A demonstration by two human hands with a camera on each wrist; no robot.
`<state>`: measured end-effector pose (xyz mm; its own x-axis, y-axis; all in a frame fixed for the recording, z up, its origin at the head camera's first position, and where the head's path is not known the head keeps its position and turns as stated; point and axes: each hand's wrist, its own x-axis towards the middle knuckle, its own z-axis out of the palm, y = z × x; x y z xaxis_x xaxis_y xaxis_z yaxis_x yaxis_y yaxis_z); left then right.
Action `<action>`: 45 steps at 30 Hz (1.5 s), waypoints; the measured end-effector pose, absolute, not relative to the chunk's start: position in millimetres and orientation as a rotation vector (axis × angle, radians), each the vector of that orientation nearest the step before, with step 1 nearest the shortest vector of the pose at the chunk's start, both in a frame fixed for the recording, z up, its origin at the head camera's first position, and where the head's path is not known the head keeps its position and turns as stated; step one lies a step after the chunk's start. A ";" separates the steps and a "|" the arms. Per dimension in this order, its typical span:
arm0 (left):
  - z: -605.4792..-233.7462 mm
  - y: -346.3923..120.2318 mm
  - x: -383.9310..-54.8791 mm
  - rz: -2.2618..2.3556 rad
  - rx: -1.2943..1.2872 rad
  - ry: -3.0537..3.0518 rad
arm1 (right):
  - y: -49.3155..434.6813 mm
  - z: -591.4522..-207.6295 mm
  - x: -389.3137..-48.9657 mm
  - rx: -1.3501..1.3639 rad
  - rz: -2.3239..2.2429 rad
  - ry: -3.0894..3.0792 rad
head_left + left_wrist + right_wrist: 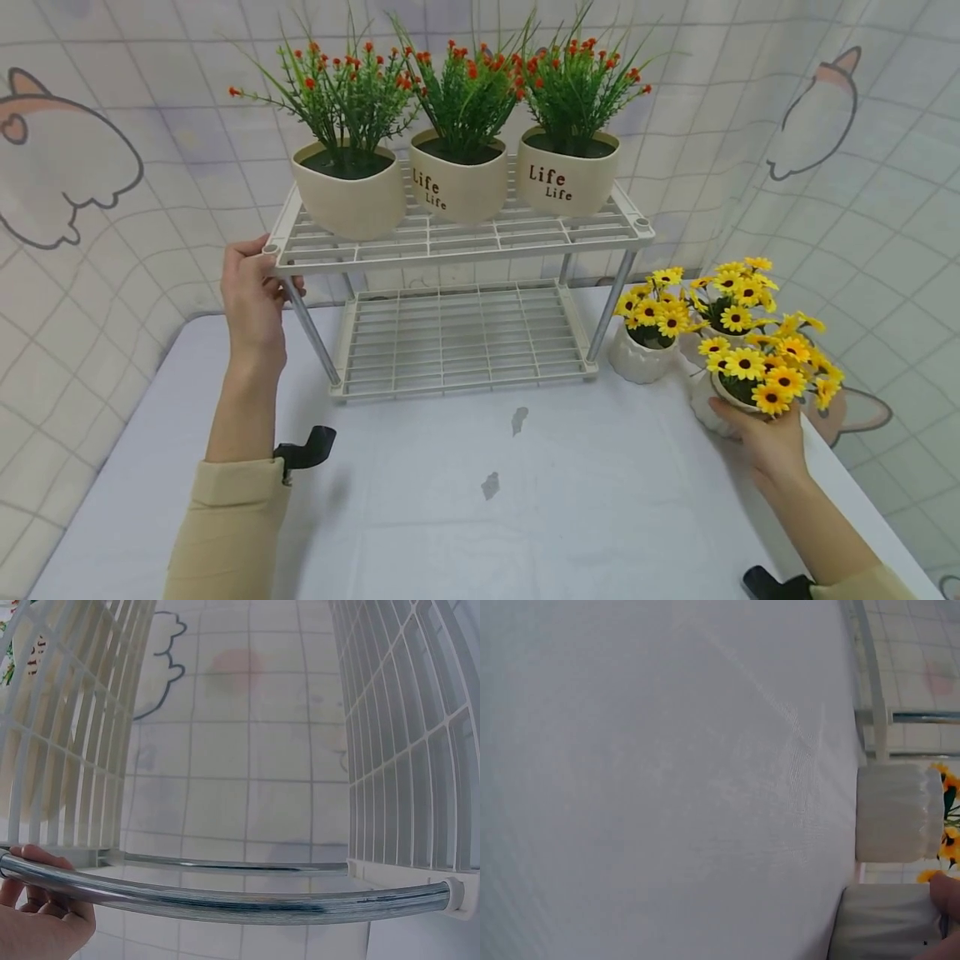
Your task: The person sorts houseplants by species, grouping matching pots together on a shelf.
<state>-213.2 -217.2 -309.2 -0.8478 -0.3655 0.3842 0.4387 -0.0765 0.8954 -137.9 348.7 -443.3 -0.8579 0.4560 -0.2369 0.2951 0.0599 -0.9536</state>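
Observation:
A white two-tier wire shelf rack (465,243) with silver posts stands at the back of the table. My left hand (255,308) holds its upper left front corner. In the left wrist view, that hand's fingers (49,889) curl behind the chrome post (247,904). On the right, my right hand (776,446) grips the rim area of a small white pot (705,408) with yellow flowers (772,367). The right wrist view has this pot's side (885,922) low on the right, thumb at its rim. Two similar pots, one a ribbed white pot (643,357), stand just behind it.
Three cream pots line the upper tier: a left pot (351,193), a middle pot (459,185) and a right pot (567,177), all with red-flowered plants. The lower tier (465,333) sits on the white-covered table (420,517). A tiled-pattern curtain (892,275) surrounds the table.

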 end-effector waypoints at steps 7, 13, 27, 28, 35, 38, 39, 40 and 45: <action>-307.3 -217.9 -214.4 -1.966 -0.102 -1.676 | 350.4 -447.2 -143.5 -0.772 1.895 -2.162; -305.8 -220.0 -213.8 -1.958 -0.082 -1.680 | 349.8 -448.8 -145.7 -0.700 1.847 -2.195; -309.1 -219.3 -215.0 -1.963 -0.086 -1.678 | 333.9 -435.9 -131.3 -0.706 1.824 -2.248; -309.2 -219.1 -215.0 -1.963 -0.085 -1.680 | 331.8 -434.6 -129.0 -0.701 1.821 -2.262; -308.7 -218.3 -215.9 -1.963 -0.088 -1.676 | 315.2 -424.6 -113.6 -0.517 1.862 -2.345; -308.9 -218.3 -215.8 -1.953 -0.086 -1.681 | 306.7 -418.7 -110.2 -0.479 1.886 -2.406; -309.0 -218.3 -215.8 -1.950 -0.084 -1.684 | 303.4 -416.9 -109.6 -0.476 1.899 -2.429; -309.3 -218.3 -215.7 -1.946 -0.083 -1.687 | 300.1 -415.1 -109.4 -0.478 1.902 -2.455; -310.9 -218.1 -215.3 -1.952 -0.083 -1.690 | 281.8 -406.2 -110.9 -0.410 1.929 -2.542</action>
<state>-215.3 -218.1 -310.9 -0.8460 -0.3616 0.3919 0.4396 -0.0570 0.8964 -110.9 281.8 -406.2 -0.9647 0.1554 -0.2125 0.2465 0.2498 -0.9364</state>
